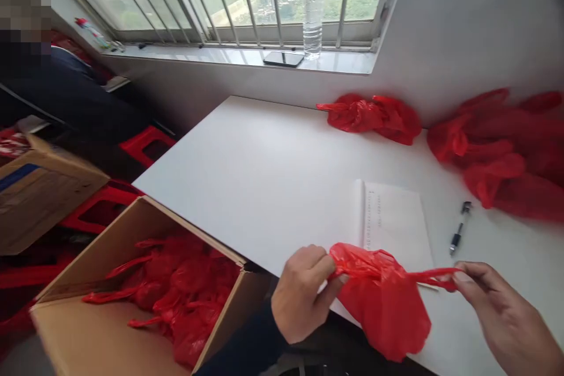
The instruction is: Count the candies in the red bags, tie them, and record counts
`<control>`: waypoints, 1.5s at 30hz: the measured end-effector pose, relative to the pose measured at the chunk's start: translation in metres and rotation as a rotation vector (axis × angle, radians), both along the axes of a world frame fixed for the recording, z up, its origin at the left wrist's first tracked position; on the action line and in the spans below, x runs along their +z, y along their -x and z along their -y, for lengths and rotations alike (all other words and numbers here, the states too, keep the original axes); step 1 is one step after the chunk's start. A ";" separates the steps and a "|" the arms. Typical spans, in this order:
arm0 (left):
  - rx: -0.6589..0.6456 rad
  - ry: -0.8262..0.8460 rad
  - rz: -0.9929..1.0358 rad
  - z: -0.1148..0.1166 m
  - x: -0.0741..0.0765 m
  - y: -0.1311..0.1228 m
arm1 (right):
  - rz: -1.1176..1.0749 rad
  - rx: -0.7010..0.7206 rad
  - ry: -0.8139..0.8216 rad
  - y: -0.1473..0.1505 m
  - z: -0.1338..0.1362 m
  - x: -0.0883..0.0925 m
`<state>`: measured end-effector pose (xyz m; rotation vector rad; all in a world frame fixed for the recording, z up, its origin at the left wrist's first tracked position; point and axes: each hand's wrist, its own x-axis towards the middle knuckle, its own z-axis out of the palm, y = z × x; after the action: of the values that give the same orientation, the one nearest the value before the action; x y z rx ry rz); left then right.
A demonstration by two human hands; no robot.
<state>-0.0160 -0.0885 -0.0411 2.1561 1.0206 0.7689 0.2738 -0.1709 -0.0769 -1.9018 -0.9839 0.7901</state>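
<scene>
A red plastic bag [388, 305] hangs between my two hands at the front edge of the white table [282, 170]. My left hand [304, 294] is closed on one side of its gathered top. On the other side, my right hand [497, 305] pinches a stretched, twisted handle between thumb and fingers. The middle of the bag's top is bunched, perhaps knotted. What is inside cannot be seen. Just behind the bag lies an open notepad [396, 223] with written lines, partly covered by it. A black pen [460, 228] rests beyond my right hand.
An open cardboard box [118, 211] at lower left holds several tied red bags [185, 288]. More red bags [374, 117] lie along the wall, with a larger heap [497, 153] at right. A bottle [312, 14] and phone [283, 59] stand on the windowsill. Another person [66, 88] sits at far left.
</scene>
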 end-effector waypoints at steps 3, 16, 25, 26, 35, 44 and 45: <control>0.036 0.149 0.016 -0.004 0.001 0.010 | -0.118 0.101 -0.027 0.013 -0.006 0.013; 0.244 0.504 -0.065 -0.009 -0.021 0.018 | -0.334 -0.065 -0.001 -0.002 -0.006 0.014; 0.076 0.666 0.078 -0.005 -0.023 0.000 | -0.712 -0.116 -0.133 0.030 -0.009 0.014; 0.048 0.660 0.050 -0.004 -0.025 -0.006 | -0.761 -0.123 -0.153 0.035 -0.011 0.016; 0.018 0.392 0.024 0.000 -0.031 0.006 | -0.962 -0.151 -0.126 0.038 -0.012 0.012; 0.318 0.709 0.101 -0.001 -0.024 0.025 | -0.680 -0.016 0.131 0.028 0.017 0.001; 0.360 0.727 0.110 0.005 -0.024 0.028 | -0.613 -0.021 0.165 0.026 0.021 -0.002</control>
<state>-0.0436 -0.0936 -0.0646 1.3187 1.3862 0.5432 0.2478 -0.1921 -0.0791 -1.6348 -0.5268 1.3686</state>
